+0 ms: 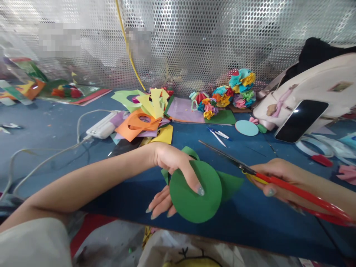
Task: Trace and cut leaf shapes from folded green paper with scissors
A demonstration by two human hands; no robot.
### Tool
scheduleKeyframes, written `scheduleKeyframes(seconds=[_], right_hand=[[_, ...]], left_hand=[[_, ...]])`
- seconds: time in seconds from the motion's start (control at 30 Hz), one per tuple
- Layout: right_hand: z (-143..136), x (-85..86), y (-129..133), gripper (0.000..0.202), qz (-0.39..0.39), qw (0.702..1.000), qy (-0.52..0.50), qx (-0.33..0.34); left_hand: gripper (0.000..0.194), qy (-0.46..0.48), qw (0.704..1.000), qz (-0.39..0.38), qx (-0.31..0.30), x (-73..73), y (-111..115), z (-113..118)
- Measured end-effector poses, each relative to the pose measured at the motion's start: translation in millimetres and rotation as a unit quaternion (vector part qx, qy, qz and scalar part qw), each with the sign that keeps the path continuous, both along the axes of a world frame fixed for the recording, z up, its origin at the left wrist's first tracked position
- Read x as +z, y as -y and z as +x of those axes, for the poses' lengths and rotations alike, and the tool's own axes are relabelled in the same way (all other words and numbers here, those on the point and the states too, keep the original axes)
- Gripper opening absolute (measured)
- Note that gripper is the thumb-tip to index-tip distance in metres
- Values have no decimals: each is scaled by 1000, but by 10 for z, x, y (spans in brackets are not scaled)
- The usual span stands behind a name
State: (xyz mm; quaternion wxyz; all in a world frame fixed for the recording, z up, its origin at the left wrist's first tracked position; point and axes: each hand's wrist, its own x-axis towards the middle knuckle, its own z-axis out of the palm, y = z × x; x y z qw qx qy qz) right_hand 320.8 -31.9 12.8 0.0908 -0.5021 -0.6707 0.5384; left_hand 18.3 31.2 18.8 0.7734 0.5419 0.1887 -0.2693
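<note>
A round green paper disc point(196, 198) is held in my left hand point(178, 167), its thumb flat on top and its fingers beneath. More green paper point(229, 184) sticks out behind the disc on its right side and above it. My right hand point(280, 178) is closed around a pair of scissors with red handles point(300, 193). Their long dark blades point(222, 154) point up and to the left, apart from the green paper.
Cut paper scraps point(139, 124), a white power bank point(101, 126) with a cable and pens point(218, 135) lie on the blue table point(61, 129). Paper flowers point(222, 95) stand near the metal mesh point(178, 44). A phone point(302, 120) leans on a bag point(314, 83), near tape rolls point(314, 146).
</note>
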Motion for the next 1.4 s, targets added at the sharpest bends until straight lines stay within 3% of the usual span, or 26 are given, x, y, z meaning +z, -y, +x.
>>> scheduleKeyframes(seconds=[0.1,0.27,0.43,0.6,0.87,1.1,1.4], right_hand=[[-17,-19,-7,64,-6,1000,-16,-4],[-118,-67,-19,48,91,990,-89,-57],[-230,-65,-107,32,236,966,-103,-31],[-352,-138,-161,38,187,973,-106,-90],[-505,-251,-166,43,168,961,-181,-124],[-396,-309,-199,41,150,958,-206,-131],[-304,-487,-229,43,95,942,-260,-190]], left_hand=[[39,17,997,39,68,-54,13,-16],[30,59,975,55,209,-64,69,12],[30,119,938,73,317,-29,107,79],[26,161,904,133,373,-58,148,140],[40,122,923,145,335,-200,273,267],[56,139,922,229,281,-131,225,250],[49,141,902,271,307,-138,161,229]])
